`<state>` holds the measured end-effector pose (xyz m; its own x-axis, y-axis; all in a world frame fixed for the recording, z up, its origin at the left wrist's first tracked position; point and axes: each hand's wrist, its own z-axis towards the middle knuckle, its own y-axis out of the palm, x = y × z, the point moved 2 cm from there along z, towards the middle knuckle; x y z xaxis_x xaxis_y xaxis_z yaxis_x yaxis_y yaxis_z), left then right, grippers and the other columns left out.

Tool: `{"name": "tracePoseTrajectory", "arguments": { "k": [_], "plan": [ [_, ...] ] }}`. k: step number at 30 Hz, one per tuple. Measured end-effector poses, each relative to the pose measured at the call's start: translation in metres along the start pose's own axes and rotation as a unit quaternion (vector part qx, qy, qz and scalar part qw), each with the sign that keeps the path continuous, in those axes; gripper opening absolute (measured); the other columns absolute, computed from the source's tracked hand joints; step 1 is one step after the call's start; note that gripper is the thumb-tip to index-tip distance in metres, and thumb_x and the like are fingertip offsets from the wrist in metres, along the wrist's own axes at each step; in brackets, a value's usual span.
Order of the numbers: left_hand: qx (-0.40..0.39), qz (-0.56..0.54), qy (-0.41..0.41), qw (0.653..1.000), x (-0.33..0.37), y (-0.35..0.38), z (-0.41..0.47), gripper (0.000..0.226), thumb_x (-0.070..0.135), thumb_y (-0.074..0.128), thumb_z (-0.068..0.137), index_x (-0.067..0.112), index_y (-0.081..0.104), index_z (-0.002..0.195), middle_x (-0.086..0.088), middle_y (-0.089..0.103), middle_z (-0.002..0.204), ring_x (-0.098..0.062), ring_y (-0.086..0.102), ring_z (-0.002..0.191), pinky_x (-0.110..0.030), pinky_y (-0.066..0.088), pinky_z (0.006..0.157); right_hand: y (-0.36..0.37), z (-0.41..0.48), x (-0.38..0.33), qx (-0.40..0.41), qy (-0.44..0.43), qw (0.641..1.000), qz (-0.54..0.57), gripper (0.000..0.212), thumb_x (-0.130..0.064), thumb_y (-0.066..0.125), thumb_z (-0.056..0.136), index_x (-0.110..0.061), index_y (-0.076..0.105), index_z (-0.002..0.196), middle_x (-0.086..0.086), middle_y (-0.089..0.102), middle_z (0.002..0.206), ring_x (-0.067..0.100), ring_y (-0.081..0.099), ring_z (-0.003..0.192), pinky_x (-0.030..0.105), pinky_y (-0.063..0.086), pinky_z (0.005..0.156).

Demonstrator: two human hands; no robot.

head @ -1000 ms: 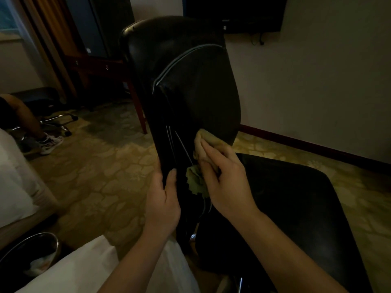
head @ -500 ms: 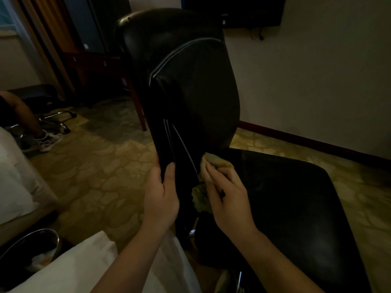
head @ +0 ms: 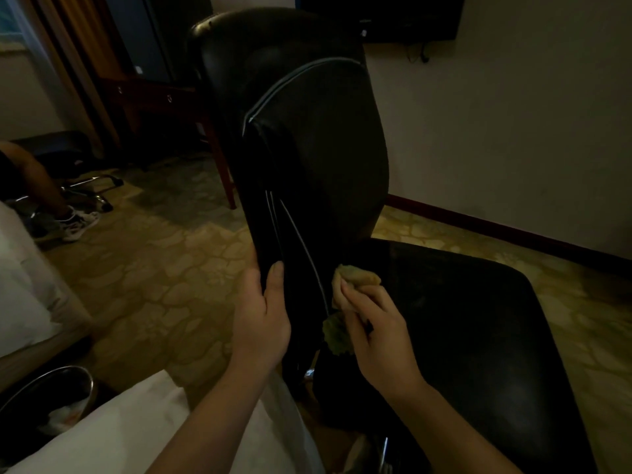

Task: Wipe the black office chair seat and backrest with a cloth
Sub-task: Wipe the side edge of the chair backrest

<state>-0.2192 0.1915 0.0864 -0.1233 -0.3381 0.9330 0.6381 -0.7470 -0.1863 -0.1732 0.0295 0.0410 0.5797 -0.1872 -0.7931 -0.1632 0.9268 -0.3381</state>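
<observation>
The black office chair stands right in front of me, its tall backrest (head: pixel 307 142) seen edge-on and its wide seat (head: pixel 478 330) spreading to the right. My left hand (head: pixel 263 319) grips the backrest's near edge low down, thumb on the front face. My right hand (head: pixel 379 333) presses a yellowish-green cloth (head: pixel 355 278) against the bottom of the backrest, where it meets the seat. A corner of the cloth hangs below my fingers.
A patterned carpet (head: pixel 164 275) covers the floor. A metal bin (head: pixel 51 398) sits at the lower left beside white bedding (head: pixel 20 289). Another person's leg and sneaker (head: pixel 77 220) rest by a second chair at left. A wooden desk (head: pixel 154 100) stands behind, a wall (head: pixel 513 131) to the right.
My right hand has slid the cloth down the backrest's front from mid-height to the junction with the seat. My left hand keeps its grip on the backrest edge.
</observation>
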Motion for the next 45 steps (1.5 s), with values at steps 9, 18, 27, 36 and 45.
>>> {"name": "tracePoseTrajectory", "arguments": {
  "k": [9, 18, 27, 36, 45],
  "plan": [
    [0.001, 0.008, 0.013, 1.000, 0.000, -0.001, 0.001, 0.052, 0.048, 0.039, 0.096, 0.017, 0.050, 0.136, 0.008, 0.062, 0.114, -0.004, 0.060, 0.104, -0.022, 0.050, 0.086, 0.002, 0.031, -0.035, 0.057, -0.058, 0.997, -0.012, 0.037, -0.008, 0.057, 0.097, -0.014, 0.059, 0.133, -0.003, 0.055, 0.116, 0.005, 0.057, 0.108, 0.019, 0.051, 0.089],
    [-0.003, 0.010, 0.012, 1.000, 0.001, -0.001, 0.000, 0.039, 0.043, 0.039, 0.098, 0.025, 0.050, 0.131, 0.015, 0.060, 0.098, 0.005, 0.060, 0.089, -0.008, 0.043, 0.070, 0.007, -0.009, 0.003, 0.022, -0.006, 1.000, -0.006, 0.039, -0.010, 0.057, 0.097, -0.024, 0.059, 0.133, -0.009, 0.054, 0.120, 0.009, 0.058, 0.111, 0.031, 0.055, 0.089],
    [0.006, 0.024, 0.001, 1.000, -0.003, 0.000, 0.001, 0.046, 0.040, 0.041, 0.100, 0.006, 0.054, 0.127, 0.006, 0.056, 0.083, 0.007, 0.056, 0.070, -0.008, 0.041, 0.059, 0.004, 0.006, -0.017, 0.051, -0.017, 0.999, 0.000, 0.036, -0.015, 0.055, 0.098, -0.024, 0.058, 0.133, -0.007, 0.055, 0.118, 0.004, 0.058, 0.110, 0.022, 0.053, 0.091],
    [-0.006, 0.007, -0.011, 1.000, -0.002, -0.003, 0.000, 0.032, 0.051, 0.039, 0.093, 0.034, 0.051, 0.118, 0.014, 0.062, 0.095, 0.004, 0.062, 0.086, -0.016, 0.047, 0.068, 0.002, 0.021, -0.024, 0.039, -0.057, 0.998, 0.003, 0.039, -0.003, 0.059, 0.095, -0.016, 0.060, 0.132, -0.005, 0.054, 0.118, 0.006, 0.057, 0.109, 0.022, 0.053, 0.089],
    [0.006, -0.003, -0.001, 1.000, -0.006, 0.000, 0.000, 0.042, 0.051, 0.039, 0.093, 0.021, 0.056, 0.118, 0.012, 0.058, 0.087, 0.002, 0.059, 0.077, -0.011, 0.042, 0.063, 0.004, -0.018, 0.009, 0.010, -0.001, 0.999, -0.036, 0.040, -0.011, 0.057, 0.097, -0.024, 0.057, 0.134, -0.006, 0.054, 0.123, 0.003, 0.056, 0.114, 0.029, 0.054, 0.091]
  ]
}}
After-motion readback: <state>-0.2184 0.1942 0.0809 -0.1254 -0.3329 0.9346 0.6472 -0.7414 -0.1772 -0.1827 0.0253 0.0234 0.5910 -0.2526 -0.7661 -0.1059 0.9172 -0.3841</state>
